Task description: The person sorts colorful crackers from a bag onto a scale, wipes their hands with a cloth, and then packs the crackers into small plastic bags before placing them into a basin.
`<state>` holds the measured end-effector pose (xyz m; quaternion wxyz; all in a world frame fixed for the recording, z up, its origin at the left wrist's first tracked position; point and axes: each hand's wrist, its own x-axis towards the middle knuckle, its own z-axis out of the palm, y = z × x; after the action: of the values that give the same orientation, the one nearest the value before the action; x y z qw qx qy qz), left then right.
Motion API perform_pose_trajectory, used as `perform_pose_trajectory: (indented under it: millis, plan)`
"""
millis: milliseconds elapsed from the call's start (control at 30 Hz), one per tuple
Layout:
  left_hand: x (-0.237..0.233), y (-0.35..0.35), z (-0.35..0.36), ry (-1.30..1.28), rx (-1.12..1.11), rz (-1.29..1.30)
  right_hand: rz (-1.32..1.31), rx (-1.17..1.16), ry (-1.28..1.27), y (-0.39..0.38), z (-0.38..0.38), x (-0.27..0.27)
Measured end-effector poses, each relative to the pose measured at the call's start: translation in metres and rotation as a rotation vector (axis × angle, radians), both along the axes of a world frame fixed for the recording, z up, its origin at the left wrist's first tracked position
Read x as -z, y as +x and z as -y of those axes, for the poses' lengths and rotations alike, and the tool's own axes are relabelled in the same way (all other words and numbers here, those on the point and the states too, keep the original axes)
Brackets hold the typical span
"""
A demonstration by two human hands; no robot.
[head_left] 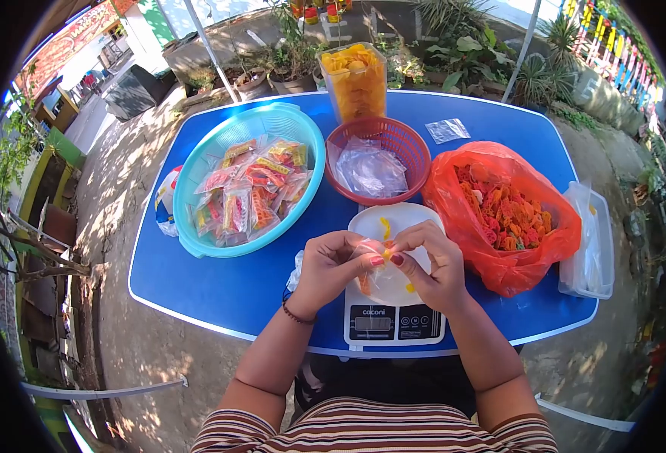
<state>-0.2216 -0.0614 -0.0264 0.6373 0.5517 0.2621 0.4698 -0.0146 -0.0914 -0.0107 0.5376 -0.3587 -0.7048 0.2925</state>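
Above a white plate [414, 217] on a kitchen scale [357, 332], my left hand [334, 264] and my right hand [432, 264] meet, fingertips close together. Between them they pinch the top of a small clear plastic bag [382, 283] with orange pieces low inside. A bit of yellow shows at the fingertips. Small yellow pieces [386, 226] lie on the plate. Just beyond is a dark red basket [422, 162] with empty clear bags [370, 170]. To the right, an open red plastic bag [510, 281] holds orange and red curly pieces [503, 208].
A turquoise basket [197, 243] of filled packets [253, 189] stands left on the blue table [219, 291]. At the back is a tall container [355, 79] of yellow pieces. One flat clear bag [448, 130] lies back right, and a clear box [586, 283] is at the right edge.
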Motion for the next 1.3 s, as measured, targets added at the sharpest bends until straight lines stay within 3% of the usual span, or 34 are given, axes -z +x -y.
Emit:
perform_pose_trajectory:
  millis: [33,233,333,433,533,633,733,867,967,1100,1200,1300]
  plan:
    - [0.002,0.0,0.0,0.01,-0.018,0.008,0.131,-0.011,0.083,0.002,-0.001,-0.004]
    - [0.002,0.0,-0.003,-0.005,0.002,0.089,0.169,0.06,0.076,0.0,-0.002,0.001]
    - [0.0,0.003,-0.002,-0.03,-0.041,0.085,-0.006,0.211,0.035,-0.002,-0.003,-0.001]
    - [0.001,0.002,-0.002,0.015,-0.108,-0.025,0.02,0.232,0.055,0.003,-0.005,-0.005]
    - [0.01,-0.005,-0.006,0.119,-0.157,-0.092,-0.046,0.216,-0.189,0.009,0.003,-0.014]
    - [0.012,-0.004,-0.011,0.06,-0.214,0.019,0.432,-0.097,-0.35,0.034,0.006,-0.04]
    - [0.01,-0.004,-0.012,-0.046,-0.22,0.17,0.568,-0.237,-0.155,0.044,0.005,-0.027]
    - [0.0,-0.001,-0.009,-0.127,-0.204,0.209,0.608,-0.186,-0.241,0.044,0.002,-0.021]
    - [0.001,-0.005,-0.012,-0.119,-0.158,0.095,0.517,-0.052,-0.282,0.034,0.004,-0.027]
    - [-0.002,-0.004,-0.008,-0.007,-0.152,-0.019,0.053,0.121,0.005,0.021,-0.003,-0.015]
    - [0.001,-0.001,-0.009,-0.001,-0.065,-0.009,-0.341,0.169,-0.041,0.009,0.002,-0.004]
    - [0.01,-0.003,-0.009,-0.009,0.018,0.084,-0.439,0.182,-0.012,0.001,0.003,0.002]
